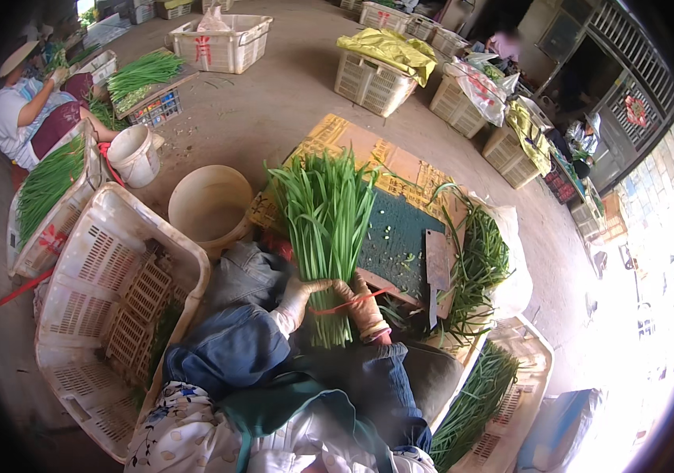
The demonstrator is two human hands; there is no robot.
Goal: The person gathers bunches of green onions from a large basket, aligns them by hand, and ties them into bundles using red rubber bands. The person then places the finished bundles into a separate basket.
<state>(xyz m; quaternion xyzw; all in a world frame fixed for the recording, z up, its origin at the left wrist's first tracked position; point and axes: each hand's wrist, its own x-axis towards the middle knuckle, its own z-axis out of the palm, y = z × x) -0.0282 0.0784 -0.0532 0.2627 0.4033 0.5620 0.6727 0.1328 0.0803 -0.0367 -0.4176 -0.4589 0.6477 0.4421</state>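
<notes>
Both of my gloved hands grip a bundle of long green leafy stalks (328,219) near its lower end, above my lap. My left hand (298,301) is on the bundle's left side, my right hand (362,304) on its right. A red tie (337,308) crosses the stalks below my fingers and reaches my right hand. Right of the bundle lies a dark green cutting board (393,242) with small plant scraps. A cleaver (437,260) rests at its right side, handle towards me. Loose green stalks (482,260) lie beyond the cleaver.
An open plastic crate (94,260) stands at my left, beside a beige bucket (210,204). Another crate (526,366) holding greens is at my lower right. A seated person (35,112) works at upper left near a white bucket (135,155). Covered crates (375,80) stand farther off.
</notes>
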